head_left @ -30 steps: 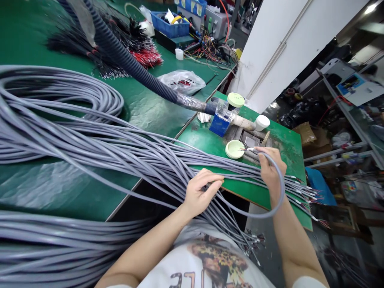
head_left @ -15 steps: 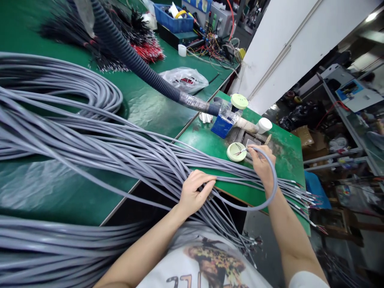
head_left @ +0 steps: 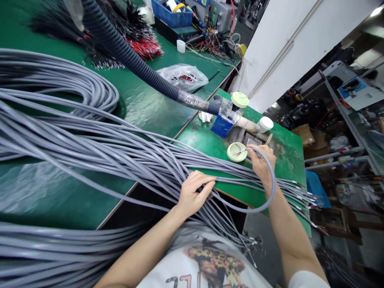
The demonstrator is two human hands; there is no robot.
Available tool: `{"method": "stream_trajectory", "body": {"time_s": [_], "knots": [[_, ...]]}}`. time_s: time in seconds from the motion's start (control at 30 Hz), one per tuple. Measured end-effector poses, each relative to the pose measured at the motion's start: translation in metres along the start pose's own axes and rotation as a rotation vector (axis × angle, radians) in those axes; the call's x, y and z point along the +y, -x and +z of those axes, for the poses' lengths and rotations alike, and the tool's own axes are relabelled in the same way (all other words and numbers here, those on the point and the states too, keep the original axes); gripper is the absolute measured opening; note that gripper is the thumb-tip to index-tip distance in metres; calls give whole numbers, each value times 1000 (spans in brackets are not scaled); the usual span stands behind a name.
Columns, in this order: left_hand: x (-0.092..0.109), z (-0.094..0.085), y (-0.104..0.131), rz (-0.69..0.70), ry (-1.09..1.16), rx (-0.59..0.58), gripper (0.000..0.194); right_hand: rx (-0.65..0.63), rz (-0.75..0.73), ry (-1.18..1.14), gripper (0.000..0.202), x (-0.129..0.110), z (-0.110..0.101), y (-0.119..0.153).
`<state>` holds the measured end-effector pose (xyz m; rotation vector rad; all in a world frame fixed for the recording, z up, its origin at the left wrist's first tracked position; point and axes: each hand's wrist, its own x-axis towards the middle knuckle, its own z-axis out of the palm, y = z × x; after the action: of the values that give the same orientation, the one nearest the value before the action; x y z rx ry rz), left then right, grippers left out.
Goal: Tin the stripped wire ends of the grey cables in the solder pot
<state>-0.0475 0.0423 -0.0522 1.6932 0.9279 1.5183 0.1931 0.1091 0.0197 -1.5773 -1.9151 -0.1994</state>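
My right hand (head_left: 262, 161) pinches a grey cable (head_left: 271, 192) close to its end, the rest looping back under the wrist. The thin bare wires of that end hang over a small pale green dish (head_left: 232, 157); whether they touch its inside I cannot tell. My left hand (head_left: 195, 192) is closed around grey cable at the near edge of a long cable bundle (head_left: 150, 156); the fingertips are partly hidden. More cable ends (head_left: 309, 198) with white tips and coloured wires lie on the small green table (head_left: 288, 160), right of my right forearm.
A ribbed dark hose (head_left: 144, 74) slants down to a blue box (head_left: 222, 126) on the small table. Beside it stand a pale green lid (head_left: 240, 99) and a white cup (head_left: 265, 125). Behind lie coiled cables (head_left: 102, 90), a plastic bag (head_left: 183, 76) and black wire bundles (head_left: 90, 44).
Almost nothing differs. Both hands keep their hold, and the wires stay over the dish. The view has shifted very slightly.
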Motion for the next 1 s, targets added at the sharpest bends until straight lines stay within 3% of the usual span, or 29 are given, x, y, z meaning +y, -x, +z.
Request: {"method": "stream_trajectory", "body": {"time_s": [0.13,0.3,0.57,1.0], "knots": [[1,-4,-1,31,-9,30,18,88,30,73,23,12,-20,-8],[-2,-6,-1,39,-12,79,21,144,63,179,26,50,-31,-20],[-5,-2,-3,12,-34,59,17,43,143,244,31,98,-8,-28],[-9,-2,-4,9,-21,37,19,-42,187,282,35,112,14,-34]]}}
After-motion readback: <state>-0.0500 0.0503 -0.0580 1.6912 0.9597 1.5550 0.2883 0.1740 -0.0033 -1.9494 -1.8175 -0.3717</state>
